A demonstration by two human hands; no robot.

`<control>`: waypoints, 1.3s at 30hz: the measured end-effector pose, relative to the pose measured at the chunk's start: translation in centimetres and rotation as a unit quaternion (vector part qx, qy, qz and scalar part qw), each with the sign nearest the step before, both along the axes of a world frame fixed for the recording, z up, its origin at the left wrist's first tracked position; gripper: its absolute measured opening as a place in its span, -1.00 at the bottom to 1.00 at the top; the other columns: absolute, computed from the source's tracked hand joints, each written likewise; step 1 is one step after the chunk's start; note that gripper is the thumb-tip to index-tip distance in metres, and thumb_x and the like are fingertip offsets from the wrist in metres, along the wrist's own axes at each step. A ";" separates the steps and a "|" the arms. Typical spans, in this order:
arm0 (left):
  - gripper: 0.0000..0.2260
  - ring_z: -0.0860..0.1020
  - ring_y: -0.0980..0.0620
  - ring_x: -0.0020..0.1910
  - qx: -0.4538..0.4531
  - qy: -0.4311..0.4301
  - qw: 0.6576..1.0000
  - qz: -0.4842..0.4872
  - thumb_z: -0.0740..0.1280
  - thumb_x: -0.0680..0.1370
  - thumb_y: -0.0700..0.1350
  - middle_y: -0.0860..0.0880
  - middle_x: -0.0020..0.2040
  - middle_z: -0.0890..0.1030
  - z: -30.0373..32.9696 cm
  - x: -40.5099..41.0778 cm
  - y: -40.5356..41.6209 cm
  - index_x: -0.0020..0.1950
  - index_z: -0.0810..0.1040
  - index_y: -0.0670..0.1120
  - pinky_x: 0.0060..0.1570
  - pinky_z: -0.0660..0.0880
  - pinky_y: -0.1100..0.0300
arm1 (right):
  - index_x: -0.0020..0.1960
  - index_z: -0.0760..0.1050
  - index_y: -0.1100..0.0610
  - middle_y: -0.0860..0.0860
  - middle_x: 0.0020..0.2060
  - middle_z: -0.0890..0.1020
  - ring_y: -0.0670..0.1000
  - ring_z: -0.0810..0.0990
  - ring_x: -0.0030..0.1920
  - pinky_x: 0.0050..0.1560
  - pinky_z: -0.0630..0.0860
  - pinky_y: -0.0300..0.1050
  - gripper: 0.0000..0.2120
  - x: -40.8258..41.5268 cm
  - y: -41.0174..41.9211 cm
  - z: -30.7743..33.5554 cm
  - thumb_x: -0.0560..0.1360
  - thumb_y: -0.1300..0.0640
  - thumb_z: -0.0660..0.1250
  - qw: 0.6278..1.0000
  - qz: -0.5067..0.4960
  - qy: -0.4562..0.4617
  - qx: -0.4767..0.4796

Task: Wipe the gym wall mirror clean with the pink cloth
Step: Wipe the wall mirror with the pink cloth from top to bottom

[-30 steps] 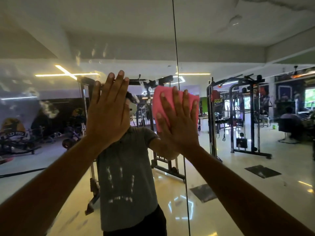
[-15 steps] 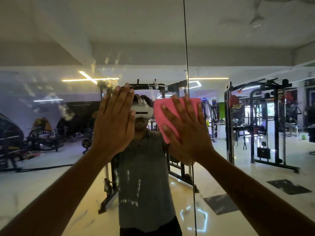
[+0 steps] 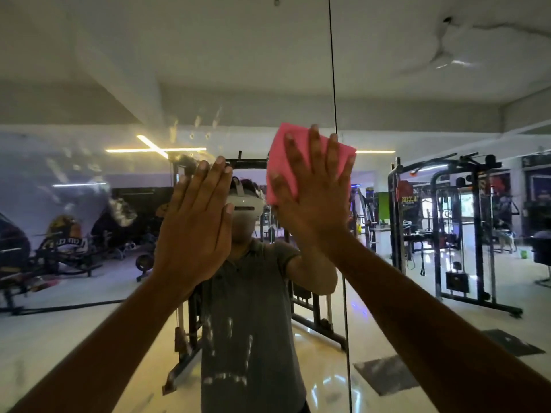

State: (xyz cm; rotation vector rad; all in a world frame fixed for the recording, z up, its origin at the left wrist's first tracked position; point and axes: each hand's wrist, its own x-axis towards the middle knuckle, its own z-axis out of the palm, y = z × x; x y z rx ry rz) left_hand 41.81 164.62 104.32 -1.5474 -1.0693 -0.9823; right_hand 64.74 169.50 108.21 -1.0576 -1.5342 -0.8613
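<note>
The wall mirror (image 3: 89,263) fills the view and reflects the gym and my own body. My right hand (image 3: 313,198) lies flat with spread fingers on the folded pink cloth (image 3: 278,162), pressing it against the glass just left of the vertical mirror seam (image 3: 334,84). My left hand (image 3: 196,222) presses flat on the bare glass beside it, fingers straight and together. Smudges and handprints (image 3: 196,126) mark the glass above my left hand, and more smears (image 3: 226,347) show lower down over my reflected shirt.
A dark seam runs top to bottom between two mirror panels. Reflected in the glass are a cable machine (image 3: 453,234) on the right, weight benches (image 3: 59,254) on the left and a shiny floor.
My right hand has slid the pink cloth upward on the glass. My left hand has stayed flat on the mirror in nearly the same place.
</note>
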 end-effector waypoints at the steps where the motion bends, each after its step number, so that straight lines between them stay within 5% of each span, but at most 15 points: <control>1: -0.45 -0.01 -0.10 0.77 -0.001 -0.002 1.000 -0.002 0.03 0.79 0.02 -0.12 0.78 0.09 0.0 -0.1 0.1 0.76 0.14 -0.13 0.72 0.02 -0.24 | 0.80 -0.02 -0.05 0.18 0.78 -0.07 0.35 -0.13 0.76 0.67 -0.10 0.55 -0.25 -1.6 -0.5 0.2 0.73 -0.39 -0.10 1.000 0.000 -0.023 0.011; 5: -0.46 0.02 -0.08 0.77 0.003 0.003 1.000 -0.017 0.05 0.78 0.01 -0.12 0.77 0.13 0.0 -0.4 -0.2 0.76 0.16 -0.14 0.72 0.04 -0.21 | 0.80 0.04 -0.06 0.10 0.79 -0.10 0.23 -0.19 0.78 0.70 -0.16 0.48 -0.33 -0.5 -1.2 -7.0 0.77 -0.29 0.02 0.988 0.041 -0.146 0.026; 11: -0.45 -0.03 -0.07 0.77 -0.006 0.003 1.000 -0.013 0.02 0.78 0.01 -0.11 0.78 0.08 0.1 -0.4 0.1 0.77 0.11 -0.13 0.72 0.03 -0.20 | 0.80 0.01 -0.07 0.13 0.79 -0.05 0.30 -0.13 0.77 0.69 -0.22 0.48 -0.30 0.7 0.1 -1.5 0.75 -0.35 -0.08 1.000 0.011 -0.002 0.011; 17: -0.46 0.02 -0.10 0.77 0.002 0.010 1.000 -0.010 0.02 0.79 0.01 -0.12 0.77 0.11 0.0 -0.6 0.1 0.76 0.13 -0.14 0.71 0.06 -0.23 | 0.80 0.01 -0.08 0.09 0.79 -0.08 0.24 -0.16 0.78 0.69 -0.08 0.51 -0.35 1.6 -0.8 -8.1 0.77 -0.27 -0.03 0.988 0.042 -0.146 0.014; 22: -0.46 0.02 -0.11 0.77 -0.005 0.004 1.000 -0.008 0.01 0.79 0.01 -0.13 0.77 0.10 0.0 -0.4 0.1 0.77 0.12 -0.14 0.69 0.09 -0.27 | 0.80 0.01 -0.06 0.12 0.79 -0.06 0.29 -0.14 0.77 0.70 -0.21 0.47 -0.35 1.6 0.1 -2.3 0.77 -0.28 -0.06 1.000 0.013 -0.026 0.007; 27: -0.45 0.02 -0.12 0.77 -0.010 0.008 1.000 0.000 -0.02 0.79 0.02 -0.13 0.77 0.10 0.1 -0.5 0.0 0.76 0.13 -0.14 0.69 0.09 -0.26 | 0.80 0.01 -0.07 0.09 0.79 -0.11 0.26 -0.18 0.77 0.70 -0.15 0.49 -0.37 0.3 -1.0 -7.7 0.78 -0.26 -0.06 0.985 0.038 -0.167 0.001; 33: -0.45 0.00 -0.11 0.77 -0.009 0.006 1.000 -0.004 -0.01 0.79 0.01 -0.12 0.78 0.08 0.1 -0.3 0.0 0.77 0.11 -0.14 0.70 0.07 -0.25 | 0.80 0.02 -0.04 0.13 0.79 -0.04 0.28 -0.13 0.77 0.69 -0.16 0.50 -0.34 1.2 0.3 -1.9 0.77 -0.29 -0.12 1.000 0.020 0.009 0.002; 39: -0.45 0.00 -0.13 0.77 0.003 -0.001 1.000 0.000 -0.02 0.79 0.02 -0.13 0.77 0.10 -0.1 -0.1 0.3 0.76 0.13 -0.15 0.71 0.04 -0.24 | 0.80 0.00 -0.06 0.08 0.79 -0.10 0.24 -0.18 0.78 0.69 -0.11 0.51 -0.33 2.5 -0.2 -7.7 0.77 -0.27 0.02 0.986 0.034 -0.165 0.010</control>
